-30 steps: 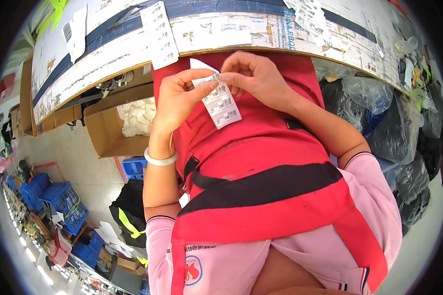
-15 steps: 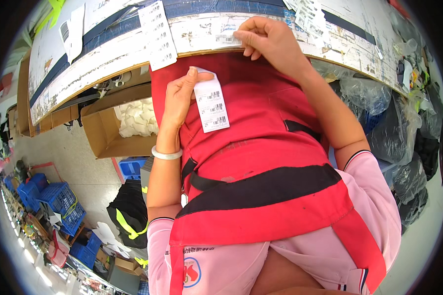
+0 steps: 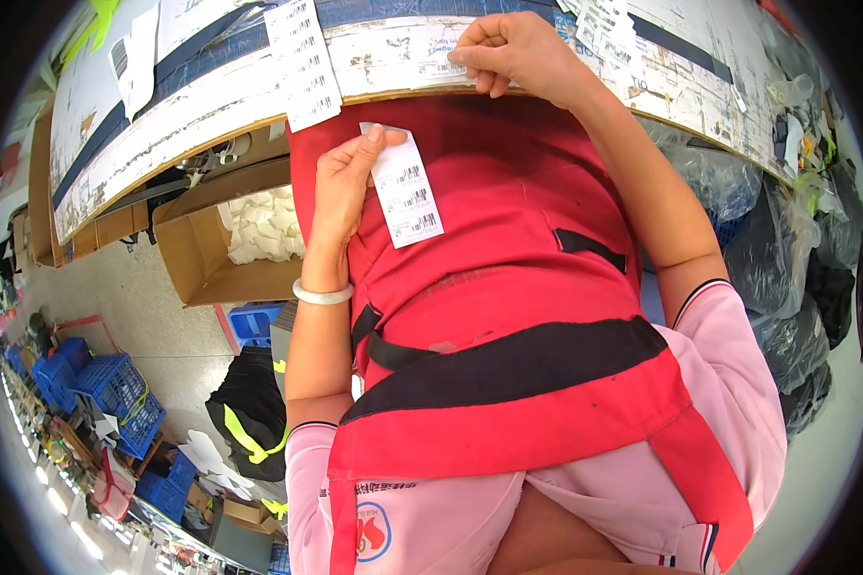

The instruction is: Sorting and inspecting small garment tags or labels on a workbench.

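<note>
My left hand (image 3: pixel 345 187) pinches the top of a white strip of barcode stickers (image 3: pixel 405 192), which hangs in front of my red apron (image 3: pixel 508 287). A pale bangle sits on that wrist. My right hand (image 3: pixel 513 50) is up at the table edge (image 3: pixel 211 125), fingertips pressed on a small white sticker (image 3: pixel 439 69) on the worn tabletop. Another long barcode strip (image 3: pixel 303 62) hangs over the table edge to the left.
An open cardboard box (image 3: pixel 211 254) with white pieces stands under the table at left. Blue crates (image 3: pixel 115 393) and a black bag with yellow stripes (image 3: pixel 249 422) lie on the floor. Dark plastic bags (image 3: pixel 796 287) pile up at right. Papers cover the tabletop.
My right hand left the sticker strip, rose to the table edge and pressed a small sticker down there. My left hand stayed in place holding the strip.
</note>
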A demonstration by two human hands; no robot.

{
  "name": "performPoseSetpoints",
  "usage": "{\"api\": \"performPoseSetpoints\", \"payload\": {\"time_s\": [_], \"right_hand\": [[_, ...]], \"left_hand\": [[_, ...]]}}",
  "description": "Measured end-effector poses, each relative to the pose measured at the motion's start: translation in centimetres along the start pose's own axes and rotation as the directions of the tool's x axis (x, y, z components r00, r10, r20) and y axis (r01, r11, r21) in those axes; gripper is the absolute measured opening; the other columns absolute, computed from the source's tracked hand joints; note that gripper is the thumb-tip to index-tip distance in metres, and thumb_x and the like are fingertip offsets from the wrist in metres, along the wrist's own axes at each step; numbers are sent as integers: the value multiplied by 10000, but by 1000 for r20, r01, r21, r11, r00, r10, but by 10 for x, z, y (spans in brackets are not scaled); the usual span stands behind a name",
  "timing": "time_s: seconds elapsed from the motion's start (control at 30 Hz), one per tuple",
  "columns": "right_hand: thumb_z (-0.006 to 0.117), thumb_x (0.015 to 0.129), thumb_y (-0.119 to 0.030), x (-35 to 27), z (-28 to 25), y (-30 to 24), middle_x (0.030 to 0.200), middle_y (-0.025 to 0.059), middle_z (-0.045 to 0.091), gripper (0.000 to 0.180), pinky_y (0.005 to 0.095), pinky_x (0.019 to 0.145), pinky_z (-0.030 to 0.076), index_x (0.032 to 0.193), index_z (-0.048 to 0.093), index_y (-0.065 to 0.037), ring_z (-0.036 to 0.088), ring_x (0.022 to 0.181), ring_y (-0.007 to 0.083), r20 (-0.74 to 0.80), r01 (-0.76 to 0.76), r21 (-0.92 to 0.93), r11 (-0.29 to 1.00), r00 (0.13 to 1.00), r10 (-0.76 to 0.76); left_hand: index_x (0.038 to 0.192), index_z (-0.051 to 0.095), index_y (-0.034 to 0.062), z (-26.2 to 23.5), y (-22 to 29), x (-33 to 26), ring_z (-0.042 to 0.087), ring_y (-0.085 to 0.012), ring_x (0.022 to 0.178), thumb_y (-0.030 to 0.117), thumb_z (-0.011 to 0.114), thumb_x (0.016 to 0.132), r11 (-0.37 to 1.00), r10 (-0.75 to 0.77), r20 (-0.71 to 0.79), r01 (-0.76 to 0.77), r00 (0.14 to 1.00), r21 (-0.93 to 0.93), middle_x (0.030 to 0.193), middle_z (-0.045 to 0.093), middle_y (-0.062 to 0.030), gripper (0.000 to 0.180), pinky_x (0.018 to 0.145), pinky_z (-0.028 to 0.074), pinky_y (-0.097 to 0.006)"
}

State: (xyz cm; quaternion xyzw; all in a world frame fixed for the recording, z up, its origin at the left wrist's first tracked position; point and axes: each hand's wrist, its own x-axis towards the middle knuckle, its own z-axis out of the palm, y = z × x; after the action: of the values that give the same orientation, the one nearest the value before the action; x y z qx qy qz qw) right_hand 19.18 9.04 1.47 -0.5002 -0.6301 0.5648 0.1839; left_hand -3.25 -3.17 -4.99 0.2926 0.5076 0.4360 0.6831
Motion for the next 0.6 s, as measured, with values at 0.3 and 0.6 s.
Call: {"api": "performPoseSetpoints", "payload": {"time_s": [0.3, 0.6], "right_hand": [[632, 848, -133, -2, -1, -14, 642, 55, 613, 156, 226, 471, 498, 818, 636, 20, 590, 531, 113, -18, -103, 33, 994, 994, 104], [643, 844, -142, 1, -2, -11, 630, 57, 610, 163, 231, 462, 502, 798, 637, 14, 591, 519, 115, -9, -111, 31, 993, 994, 111]], "left_hand": [[1013, 680, -18, 0, -1, 0, 604, -86, 698, 284, 560, 945, 1000, 25, 10, -25, 1000, -8, 831, 670, -55, 332, 642, 491, -211], [1009, 684, -14, -2, -3, 1, 595, -75, 686, 264, 564, 943, 1000, 14, 10, -14, 1000, 5, 825, 671, -47, 310, 624, 473, -199]]}}
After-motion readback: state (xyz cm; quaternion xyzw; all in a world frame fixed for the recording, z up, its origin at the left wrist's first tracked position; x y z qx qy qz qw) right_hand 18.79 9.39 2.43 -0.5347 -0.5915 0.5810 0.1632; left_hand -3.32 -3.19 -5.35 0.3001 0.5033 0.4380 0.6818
